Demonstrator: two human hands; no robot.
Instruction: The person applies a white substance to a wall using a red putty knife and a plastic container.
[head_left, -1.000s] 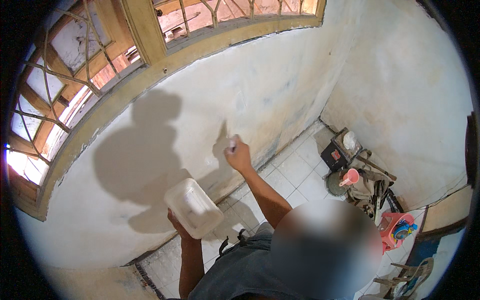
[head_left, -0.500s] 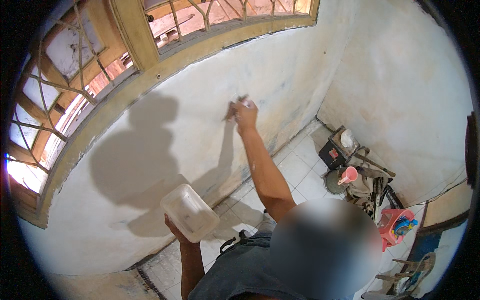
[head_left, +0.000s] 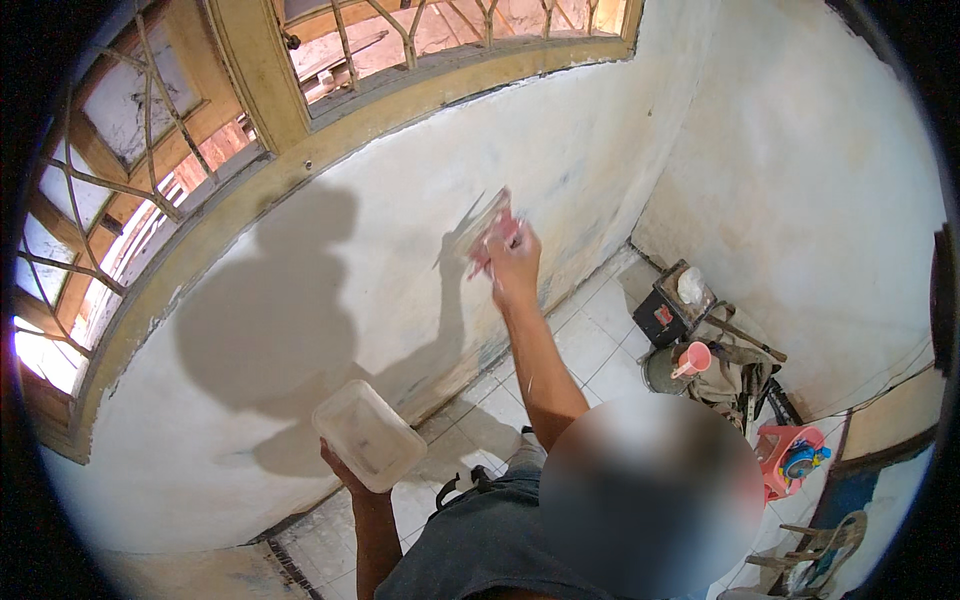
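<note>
My right hand (head_left: 517, 262) is raised in front of the patchy white wall (head_left: 580, 130), closed around a wide, flat putty scraper (head_left: 490, 232) that looks reddish and is partly blurred. The scraper's blade is at or close to the wall; whether it touches cannot be told. Lower and to the left, my left hand (head_left: 343, 468) grips the side of a whitish rectangular plastic tub (head_left: 368, 438). The tub is tilted, with its open top showing, and pale smears line its inside. Shadows of me and the scraper fall across the wall.
A yellowish window frame (head_left: 400, 95) with metal bars runs above. In the far right corner stand a black box (head_left: 662, 312), a dark bucket (head_left: 662, 370) with a pink dipper (head_left: 692, 358), and crumpled cloth. Nearer are a pink stool (head_left: 778, 462) and a wooden chair (head_left: 815, 555).
My right hand has moved slightly right and turned, so the scraper's flat side shows more. The tub in my left hand has dropped a little down and left.
</note>
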